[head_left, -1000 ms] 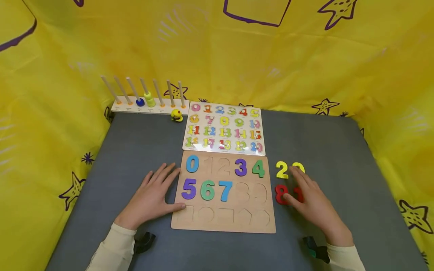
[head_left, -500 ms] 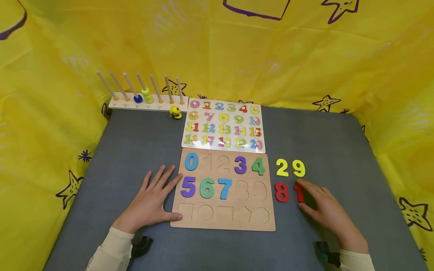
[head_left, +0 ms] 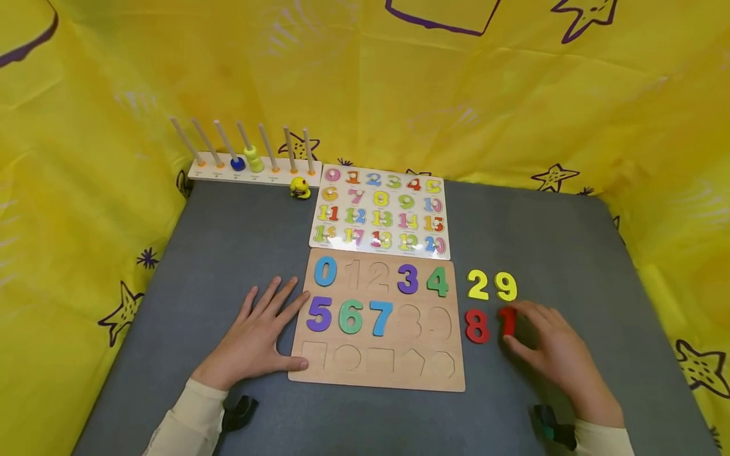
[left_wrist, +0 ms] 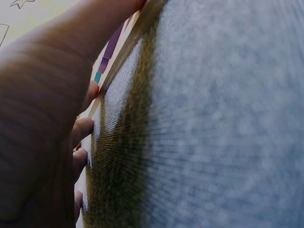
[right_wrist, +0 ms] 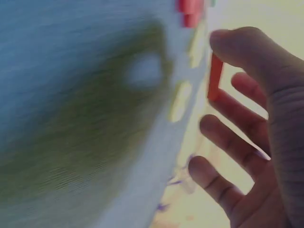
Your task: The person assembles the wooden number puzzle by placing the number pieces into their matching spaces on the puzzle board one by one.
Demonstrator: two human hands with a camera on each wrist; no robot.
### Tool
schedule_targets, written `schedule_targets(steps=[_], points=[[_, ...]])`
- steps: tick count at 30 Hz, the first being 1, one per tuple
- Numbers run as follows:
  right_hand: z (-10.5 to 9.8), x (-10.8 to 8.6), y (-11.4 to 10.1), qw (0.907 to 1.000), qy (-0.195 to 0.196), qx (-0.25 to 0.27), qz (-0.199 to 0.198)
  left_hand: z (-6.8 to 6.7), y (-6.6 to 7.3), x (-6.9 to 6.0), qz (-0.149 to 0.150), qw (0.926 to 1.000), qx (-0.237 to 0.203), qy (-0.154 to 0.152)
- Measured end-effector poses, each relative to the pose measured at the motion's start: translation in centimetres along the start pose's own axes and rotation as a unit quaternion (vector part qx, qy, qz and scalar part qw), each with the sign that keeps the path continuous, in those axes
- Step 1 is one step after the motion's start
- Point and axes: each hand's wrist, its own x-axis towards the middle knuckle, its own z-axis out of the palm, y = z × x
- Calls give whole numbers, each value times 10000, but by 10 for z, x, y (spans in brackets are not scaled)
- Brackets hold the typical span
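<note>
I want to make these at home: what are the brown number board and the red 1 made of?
The board looks like matte wood: plain tan with cut outlines. The red 1 could be painted wood or plastic: smooth-looking, all red, no visible grain.

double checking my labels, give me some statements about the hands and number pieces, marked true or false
The right hand pinches the red 1. True.
The left hand holds a number piece. False: it touches the left edge of the brown board.
The red 8 lies beside the brown board. True.
The blue 7 lies off the brown board. False: it sits in the middle row.
In the head view, the yellow 2 is left of the yellow 9. True.
</note>
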Motion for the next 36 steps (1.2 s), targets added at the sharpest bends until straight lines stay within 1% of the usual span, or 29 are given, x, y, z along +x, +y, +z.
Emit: schedule_targets(steps=[3, 5, 7, 9, 11, 13, 16, 20, 23, 29, 36], points=[[-8, 20, -14, 9993, 278, -24, -247, 0, 0, 0, 7, 10000, -10, 4], [-13, 37, -25, 9983, 344, 13, -472, -1, 1, 0, 1, 10000, -15, -18], [-14, 56, -39, 9969, 318, 74, -716, -2, 0, 1, -22, 10000, -11, -52], [-12, 75, -55, 9948, 222, 155, -986, -3, 0, 2, -53, 9999, 21, -100], [-5, 93, -71, 9916, 64, 241, -1271, -4, 0, 3, -65, 9999, 37, -145], [5, 109, -87, 9873, -122, 301, -1558, -5, 0, 3, -64, 9998, 61, -193], [25, 128, -113, 9815, -476, 341, -1822, -5, 2, 3, -74, 9996, 48, -250], [53, 151, -144, 9777, -904, 285, -1873, -4, 3, 1, -96, 9996, 51, -249], [69, 165, -158, 9776, -1108, 264, -1772, -2, 4, 1, -83, 9997, 71, -233], [89, 180, -164, 9798, -1271, 154, -1538, -1, 4, 2, -82, 9997, 9, -240], [98, 190, -168, 9783, -1472, -166, -1450, -4, 4, 0, -138, 9997, 30, -219]])
